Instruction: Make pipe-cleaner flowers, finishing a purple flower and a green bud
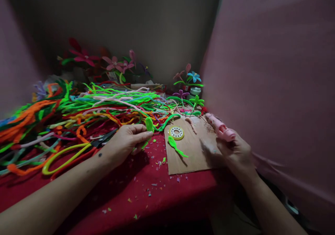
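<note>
My left hand (pixel 133 138) is closed in a pinch on a bright green pipe-cleaner leaf (pixel 149 124), its rounded end standing up above the thumb. Over the right side of a cardboard sheet (pixel 193 158), my right hand (pixel 237 154) grips a pink handheld tool (pixel 222 128) that points away to the left. Dim light hides the tool's exact kind. On the cardboard lie a second green pipe-cleaner leaf (pixel 176 146) with a twisted stem and a yellow tape roll (pixel 176 133). A small tan pipe-cleaner piece (pixel 191 125) rests behind them.
Many coloured pipe cleaners (pixel 117 100) heap across the back and left. Black-bladed scissors with yellow handles (pixel 65 158) lie left of my left hand. Finished pipe-cleaner flowers (pixel 113 64) stand behind. Fluff scraps dot the red cloth (pixel 146 200). Pink fabric (pixel 269 71) hangs at right.
</note>
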`<state>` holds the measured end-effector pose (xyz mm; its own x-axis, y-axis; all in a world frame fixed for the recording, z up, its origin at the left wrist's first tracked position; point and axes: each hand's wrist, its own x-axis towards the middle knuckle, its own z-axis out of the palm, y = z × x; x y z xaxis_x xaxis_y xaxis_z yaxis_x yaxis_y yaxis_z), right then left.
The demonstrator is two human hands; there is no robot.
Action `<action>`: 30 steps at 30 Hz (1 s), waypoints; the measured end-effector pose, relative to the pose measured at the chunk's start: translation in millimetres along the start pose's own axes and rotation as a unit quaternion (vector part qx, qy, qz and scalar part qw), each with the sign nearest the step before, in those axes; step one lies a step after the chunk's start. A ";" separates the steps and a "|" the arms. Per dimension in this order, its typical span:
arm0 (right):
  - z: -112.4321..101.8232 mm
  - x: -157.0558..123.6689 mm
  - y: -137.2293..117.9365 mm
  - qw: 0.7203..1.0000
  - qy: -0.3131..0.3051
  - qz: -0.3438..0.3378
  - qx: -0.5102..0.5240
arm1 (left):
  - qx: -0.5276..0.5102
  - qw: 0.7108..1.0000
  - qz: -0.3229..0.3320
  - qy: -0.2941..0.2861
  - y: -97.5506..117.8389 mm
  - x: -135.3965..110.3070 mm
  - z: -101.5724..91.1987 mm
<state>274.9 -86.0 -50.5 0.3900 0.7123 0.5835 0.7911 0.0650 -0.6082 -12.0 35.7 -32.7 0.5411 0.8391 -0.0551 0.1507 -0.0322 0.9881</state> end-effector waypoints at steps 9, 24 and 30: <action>43.5 33.7 -95.0 0.800 -0.225 0.177 0.527 | -0.116 0.993 0.017 0.020 14.7 -9.7 -0.2; 100.7 48.9 -102.7 0.807 -0.267 0.107 0.516 | -0.257 0.958 0.067 0.106 10.3 3.4 -21.2; 92.5 40.9 -89.2 0.863 -0.286 0.049 0.414 | -0.226 0.966 0.065 0.105 9.4 3.2 -20.6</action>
<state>176.7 1.9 -22.2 -0.0484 0.9557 0.2902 0.0669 0.2930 -0.9538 -25.9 49.2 -20.7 0.3447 0.9369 0.0580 -0.3094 0.0551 0.9493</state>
